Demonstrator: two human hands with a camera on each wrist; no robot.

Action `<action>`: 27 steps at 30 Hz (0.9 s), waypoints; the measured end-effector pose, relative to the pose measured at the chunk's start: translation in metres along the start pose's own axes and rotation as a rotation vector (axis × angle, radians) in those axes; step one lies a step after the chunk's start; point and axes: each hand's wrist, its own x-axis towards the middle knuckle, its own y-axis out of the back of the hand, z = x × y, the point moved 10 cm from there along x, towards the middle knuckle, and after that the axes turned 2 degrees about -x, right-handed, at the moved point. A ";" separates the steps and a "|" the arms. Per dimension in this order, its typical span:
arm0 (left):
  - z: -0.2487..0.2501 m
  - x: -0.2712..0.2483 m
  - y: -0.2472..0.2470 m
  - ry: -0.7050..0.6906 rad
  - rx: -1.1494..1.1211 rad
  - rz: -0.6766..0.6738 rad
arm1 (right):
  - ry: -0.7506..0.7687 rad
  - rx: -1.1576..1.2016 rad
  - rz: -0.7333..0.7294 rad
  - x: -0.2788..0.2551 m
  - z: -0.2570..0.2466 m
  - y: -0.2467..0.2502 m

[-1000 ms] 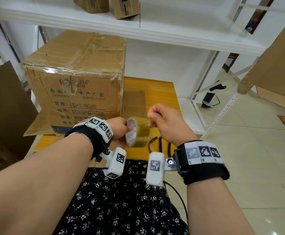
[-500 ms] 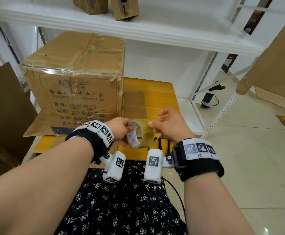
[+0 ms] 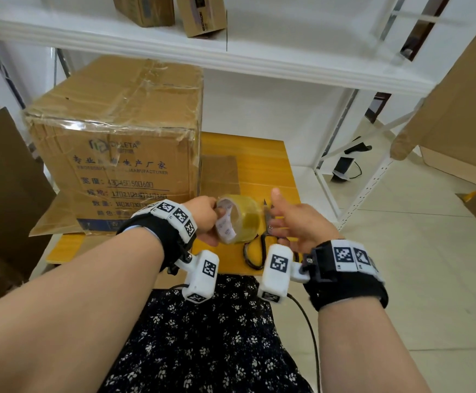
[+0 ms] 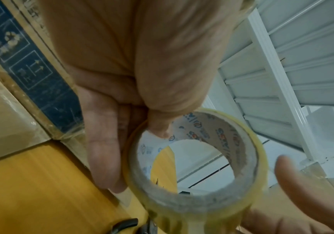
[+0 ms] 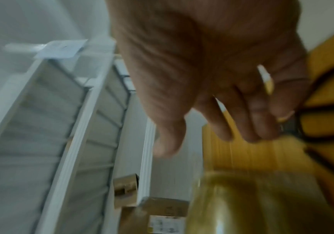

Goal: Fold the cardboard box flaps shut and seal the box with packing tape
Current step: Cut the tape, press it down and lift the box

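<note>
My left hand [image 3: 207,215]: grips tape roll [image 3: 238,219], thumb through core.
My right hand [image 3: 299,224]: fingers spread, holding nothing, over scissors [image 3: 260,245].

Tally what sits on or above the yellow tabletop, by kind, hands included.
Cardboard box: 1
Tape roll: 1
Scissors: 1
Flat cardboard piece: 1
Hands: 2, left hand, right hand
Total: 6

The head camera looks down from above at both hands over the yellow wooden table [image 3: 262,154]. Each wrist camera sits very close behind its fingers, looking up. All three show the clear yellowish tape roll [image 3: 238,218].
</note>
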 end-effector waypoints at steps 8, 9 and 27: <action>0.003 0.000 -0.013 0.003 -0.108 -0.060 | 0.182 -0.114 -0.075 0.013 -0.012 -0.016; 0.001 0.000 -0.011 0.000 -0.067 -0.059 | 0.201 -0.217 -0.001 0.016 -0.015 -0.008; 0.176 -0.106 0.034 -0.617 0.235 -0.025 | 0.441 -0.162 0.166 0.001 -0.071 -0.021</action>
